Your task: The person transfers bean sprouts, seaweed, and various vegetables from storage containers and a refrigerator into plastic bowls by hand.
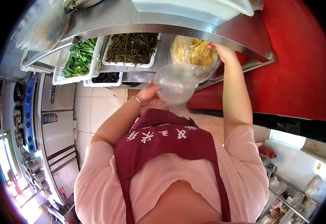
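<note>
My left hand (150, 94), with a bangle at the wrist, grips the rim of a clear plastic bowl (178, 85). The bowl is tilted, and I see nothing in it. To its upper right a clear plastic bag (183, 56) of pale yellow strips (200, 52) rests on the shelf under the steel ledge. My right hand (224, 53) reaches to the right side of this bag, its fingers curled in on the strips. Part of that hand is hidden by the ledge and the strips. The bowl partly overlaps the bag's lower edge.
White trays hold green leafy vegetables (81, 56), dark shredded seaweed (131, 48) and black pieces (107, 77). A steel ledge (163, 29) runs above them, carrying a white bin (196, 11). A red panel (297, 59) stands at right, a steel cabinet (58, 130) at left.
</note>
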